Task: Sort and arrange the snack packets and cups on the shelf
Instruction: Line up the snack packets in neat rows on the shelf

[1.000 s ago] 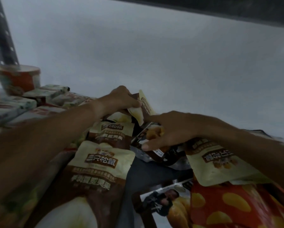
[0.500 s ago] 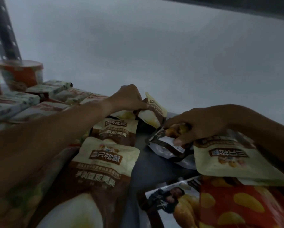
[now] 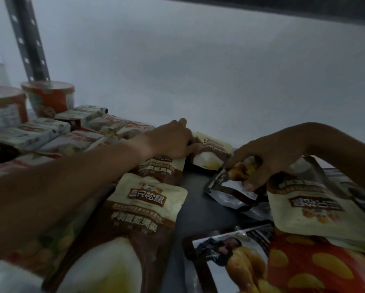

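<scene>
Right hand (image 3: pixel 268 157): fingers curled over a small glossy dark-bordered foil packet (image 3: pixel 232 187) printed with golden food, thumb beneath its near edge, lifting that edge off the dark grey shelf (image 3: pixel 190 199). A second ago the same hand lay flatter on this packet and nearer the left hand; it has since drawn the packet rightward, opening a strip of bare shelf between the two hands. Judged meaning: the packet is being separated from the cream-and-brown group for its own pile.

Left hand (image 3: pixel 173 142): palm down, fingers bent over the far cream-and-brown snack pouch (image 3: pixel 209 157), which a second ago stood tilted up and now lies almost flat against the shelf. Two more pouches of the same print (image 3: pixel 147 199) lie in a column under and nearer than the left wrist.

Right of the right hand, an inverted cream pouch (image 3: pixel 310 210) overlaps a red packet with yellow spots (image 3: pixel 316 269); a packet bearing a figure photograph (image 3: pixel 228 256) lies nearest the viewer.

Left of the left forearm: rows of white-and-red wrapped packs (image 3: pixel 50 132), then two red paper cups (image 3: pixel 48 98) by the perforated steel upright (image 3: pixel 27 39).

Open room: the central strip only; the back wall stands just beyond both hands.
</scene>
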